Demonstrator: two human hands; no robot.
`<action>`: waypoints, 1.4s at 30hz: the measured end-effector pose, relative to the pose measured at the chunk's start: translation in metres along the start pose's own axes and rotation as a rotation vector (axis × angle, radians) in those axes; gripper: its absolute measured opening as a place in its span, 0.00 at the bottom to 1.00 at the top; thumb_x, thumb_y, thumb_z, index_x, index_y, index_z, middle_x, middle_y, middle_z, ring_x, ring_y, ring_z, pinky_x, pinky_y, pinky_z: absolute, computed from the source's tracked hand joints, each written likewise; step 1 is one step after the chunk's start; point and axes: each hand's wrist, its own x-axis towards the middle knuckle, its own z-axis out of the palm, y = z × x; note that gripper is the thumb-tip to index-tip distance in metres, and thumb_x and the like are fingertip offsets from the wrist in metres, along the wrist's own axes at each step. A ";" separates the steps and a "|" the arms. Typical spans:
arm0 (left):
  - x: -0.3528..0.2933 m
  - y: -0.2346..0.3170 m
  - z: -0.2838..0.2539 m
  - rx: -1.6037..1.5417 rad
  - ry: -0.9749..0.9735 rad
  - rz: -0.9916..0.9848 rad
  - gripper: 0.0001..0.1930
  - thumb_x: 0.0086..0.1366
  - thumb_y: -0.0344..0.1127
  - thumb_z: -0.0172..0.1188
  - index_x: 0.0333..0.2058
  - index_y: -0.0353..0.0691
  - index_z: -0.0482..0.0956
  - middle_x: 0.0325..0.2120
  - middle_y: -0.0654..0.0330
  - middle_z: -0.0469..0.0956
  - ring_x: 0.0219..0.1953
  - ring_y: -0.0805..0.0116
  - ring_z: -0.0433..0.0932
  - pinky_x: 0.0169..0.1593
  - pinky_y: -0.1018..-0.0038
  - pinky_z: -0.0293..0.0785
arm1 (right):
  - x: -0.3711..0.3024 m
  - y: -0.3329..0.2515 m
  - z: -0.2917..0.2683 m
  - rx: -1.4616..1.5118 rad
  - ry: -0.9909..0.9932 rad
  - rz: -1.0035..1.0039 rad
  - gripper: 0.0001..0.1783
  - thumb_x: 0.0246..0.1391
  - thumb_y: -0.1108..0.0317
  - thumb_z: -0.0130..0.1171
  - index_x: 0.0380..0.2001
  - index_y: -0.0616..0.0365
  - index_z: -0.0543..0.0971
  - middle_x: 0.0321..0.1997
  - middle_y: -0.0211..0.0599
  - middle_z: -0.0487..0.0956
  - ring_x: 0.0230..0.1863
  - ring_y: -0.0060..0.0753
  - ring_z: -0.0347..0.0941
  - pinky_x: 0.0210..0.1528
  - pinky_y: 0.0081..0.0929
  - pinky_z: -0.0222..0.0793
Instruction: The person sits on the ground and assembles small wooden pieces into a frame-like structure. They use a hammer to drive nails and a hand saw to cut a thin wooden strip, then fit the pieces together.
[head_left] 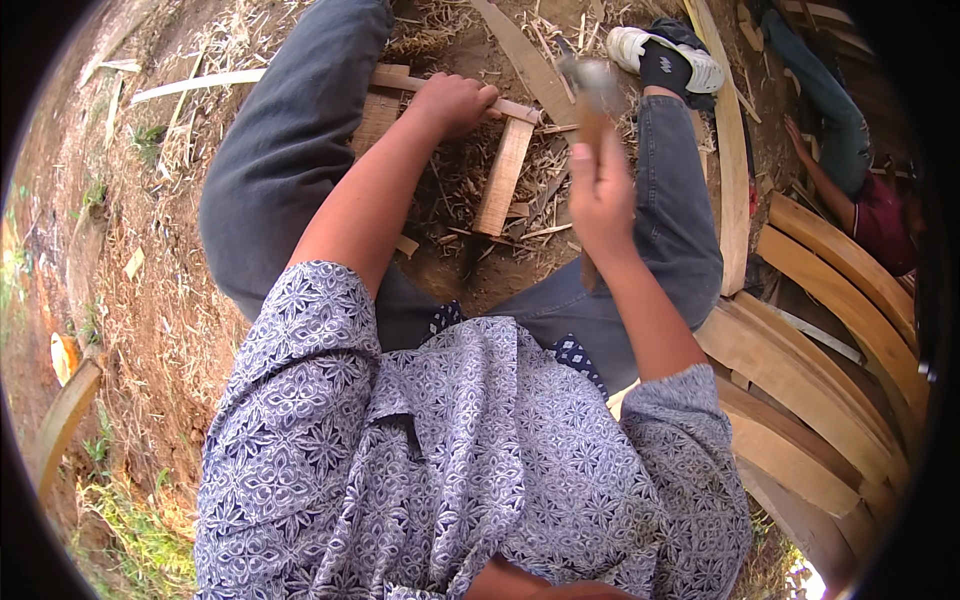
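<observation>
My left hand (455, 104) is closed around a narrow wooden strip (521, 111) that lies crosswise between my legs. The strip's right end rests at the top of a short, pale wooden block (503, 178). In my right hand (604, 200) is a hammer (592, 128), gripped by its wooden handle with the metal head up. The head is smeared by motion. It is held to the right of the strip's end, apart from it. Beneath my left wrist shows another piece of wood (378, 122), partly hidden by my arm and leg.
Wood shavings (430, 40) litter the brown ground. A long pale board (733, 170) runs beside my right leg. Curved wooden pieces (800, 370) are stacked at the right. Beyond them is another person's arm (826, 176). A curved plank (68, 425) stands at the far left.
</observation>
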 end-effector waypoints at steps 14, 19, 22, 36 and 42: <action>0.006 0.013 -0.020 0.102 -0.156 -0.026 0.20 0.75 0.58 0.49 0.48 0.50 0.76 0.40 0.56 0.85 0.46 0.54 0.84 0.47 0.57 0.78 | -0.013 0.057 0.021 0.018 -0.014 0.251 0.33 0.73 0.56 0.49 0.71 0.66 0.62 0.47 0.46 0.80 0.44 0.34 0.78 0.52 0.34 0.73; 0.000 -0.002 -0.008 0.122 -0.112 -0.030 0.20 0.75 0.59 0.48 0.47 0.50 0.76 0.36 0.56 0.85 0.42 0.52 0.85 0.43 0.56 0.79 | 0.006 -0.011 -0.008 0.373 -0.020 0.469 0.28 0.72 0.56 0.50 0.67 0.62 0.66 0.41 0.39 0.77 0.35 0.29 0.74 0.43 0.31 0.70; -0.002 -0.006 -0.003 0.120 -0.098 -0.039 0.20 0.75 0.59 0.48 0.46 0.50 0.76 0.36 0.56 0.85 0.42 0.52 0.85 0.43 0.55 0.79 | 0.007 -0.026 -0.011 0.602 0.141 0.284 0.28 0.72 0.56 0.50 0.67 0.64 0.66 0.41 0.43 0.80 0.36 0.30 0.78 0.44 0.34 0.76; -0.003 0.000 -0.013 0.087 -0.089 0.000 0.17 0.75 0.55 0.49 0.45 0.48 0.74 0.37 0.54 0.84 0.41 0.50 0.85 0.43 0.55 0.79 | 0.008 -0.014 -0.004 0.678 0.199 0.106 0.20 0.75 0.57 0.49 0.64 0.49 0.65 0.27 0.20 0.67 0.17 0.11 0.60 0.16 0.15 0.58; 0.010 0.004 -0.025 0.103 -0.137 -0.026 0.18 0.75 0.56 0.48 0.47 0.49 0.74 0.37 0.55 0.84 0.42 0.50 0.85 0.44 0.55 0.80 | -0.016 0.043 0.031 0.332 -0.191 0.473 0.15 0.75 0.55 0.48 0.55 0.51 0.65 0.28 0.20 0.67 0.18 0.12 0.61 0.17 0.14 0.57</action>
